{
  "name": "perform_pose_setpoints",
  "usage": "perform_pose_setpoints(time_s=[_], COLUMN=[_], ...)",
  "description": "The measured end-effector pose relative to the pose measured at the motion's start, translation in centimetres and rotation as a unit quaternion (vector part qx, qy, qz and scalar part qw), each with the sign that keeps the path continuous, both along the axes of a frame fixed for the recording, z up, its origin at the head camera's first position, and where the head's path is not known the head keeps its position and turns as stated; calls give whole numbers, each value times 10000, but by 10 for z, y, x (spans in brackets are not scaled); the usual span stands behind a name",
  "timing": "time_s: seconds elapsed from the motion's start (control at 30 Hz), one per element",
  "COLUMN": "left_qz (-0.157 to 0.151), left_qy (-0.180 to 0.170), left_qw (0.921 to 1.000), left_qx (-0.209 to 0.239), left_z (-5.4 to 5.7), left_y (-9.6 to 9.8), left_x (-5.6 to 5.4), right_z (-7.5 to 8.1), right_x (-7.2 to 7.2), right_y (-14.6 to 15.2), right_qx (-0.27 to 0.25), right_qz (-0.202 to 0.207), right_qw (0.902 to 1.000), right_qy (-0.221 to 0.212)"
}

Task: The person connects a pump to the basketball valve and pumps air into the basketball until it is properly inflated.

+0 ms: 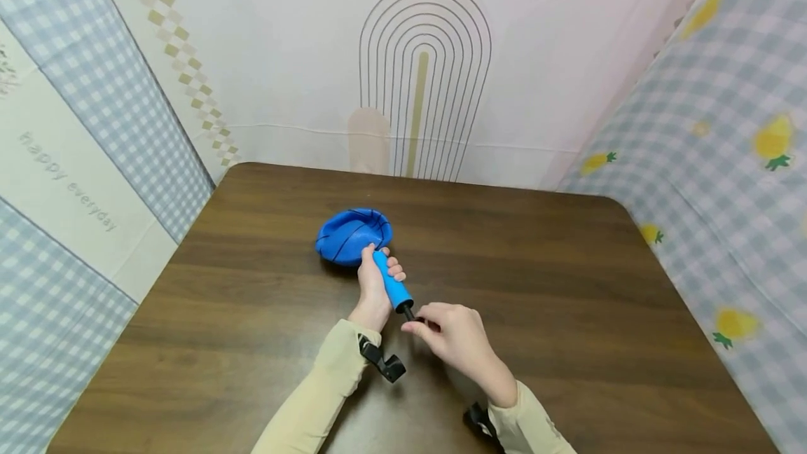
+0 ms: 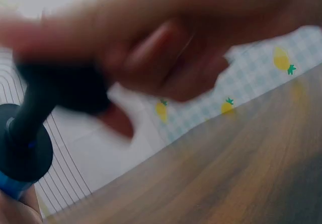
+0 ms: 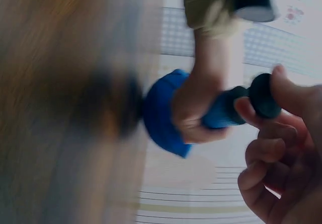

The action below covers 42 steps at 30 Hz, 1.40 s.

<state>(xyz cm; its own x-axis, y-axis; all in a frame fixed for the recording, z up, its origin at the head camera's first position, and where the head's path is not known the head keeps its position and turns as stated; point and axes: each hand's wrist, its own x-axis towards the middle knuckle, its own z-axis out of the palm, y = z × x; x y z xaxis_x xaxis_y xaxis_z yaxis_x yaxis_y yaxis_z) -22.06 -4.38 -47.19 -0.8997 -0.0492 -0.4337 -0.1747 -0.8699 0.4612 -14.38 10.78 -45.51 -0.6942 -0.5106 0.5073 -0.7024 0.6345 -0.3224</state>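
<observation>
A blue hand pump (image 1: 392, 282) with a black rod and handle slants between the two hands. My left hand (image 1: 372, 293) grips its blue barrel, fingers curled round it. At the barrel's near end, my right hand (image 1: 457, 335) pinches the black pump handle (image 3: 264, 95) between thumb and fingers. Against the far end of the pump sits a blue ball (image 1: 353, 235) with black lines, sunken and partly deflated. The left hand hides where pump and ball meet. In the left wrist view the right hand and black handle look blurred.
A brown wooden table (image 1: 252, 328) lies beneath the hands. Behind it hangs a pale cloth (image 1: 284, 54) with an arch pattern, and checked cloth (image 1: 712, 181) with yellow fruit prints borders the right side. Black straps (image 1: 381, 359) circle the wrists.
</observation>
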Motion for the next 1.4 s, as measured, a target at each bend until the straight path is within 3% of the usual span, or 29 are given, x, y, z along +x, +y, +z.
perform_pose_setpoints(time_s=[0.23,0.33,0.43,0.57,0.7,0.8,0.9,1.17,1.27,1.4], left_qz=[107,68,11,47,141,90,44,-16,-88,-88], left_qy=[39,-33,-172,-184,-209,-236,-195,-191,-281,-279], left_qw=[9999,9999,9999,9997,9995,9996,9998,9998,9992,9977], left_qx=[-80,-70,15,175,178,94,88,107,271,615], left_z=[0,-2,-3,-3,-2,-1,-1,2,2,1], left_y=[-4,-2,1,4,6,6,5,-4,-4,-2], left_x=[-6,-6,-4,-2,0,1,0,-5,-2,2], right_z=[14,16,12,4,-1,-1,4,25,22,14], right_x=[37,44,34,7,-11,-10,1,39,35,14], right_y=[27,33,29,16,4,2,6,28,27,16], right_qx=[-227,-419,-503,-400,-212,-117,-33,-104,-272,-321], right_qz=[594,770,790,504,262,229,352,1214,1340,1034], right_qw=[9979,9961,9953,9966,9993,9996,9993,9907,9883,9928], right_qy=[156,63,234,516,131,-78,155,599,670,520])
